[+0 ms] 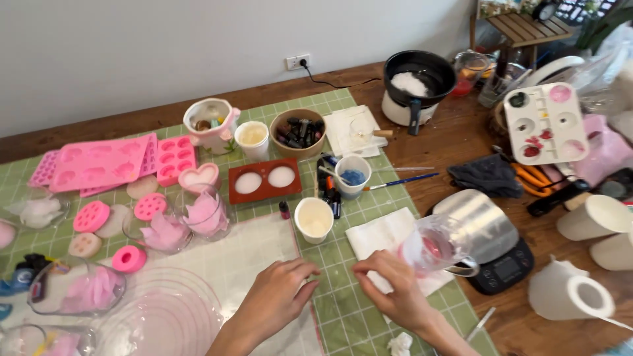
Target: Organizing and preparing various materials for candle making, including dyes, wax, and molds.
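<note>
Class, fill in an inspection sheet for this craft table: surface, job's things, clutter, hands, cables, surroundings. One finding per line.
Surface: wooden table, partly covered by a green grid mat.
Job's things: clear cup with pink liquid, tilted; white napkin under it.
Clutter: pink silicone moulds, white cups, glass bowls, scale, black pot, paint palette.
Hands: left hand rests empty on the mat; right hand holds the clear cup.
Cables: black cord in the wall socket.
Surroundings: white wall, wooden stool.
</note>
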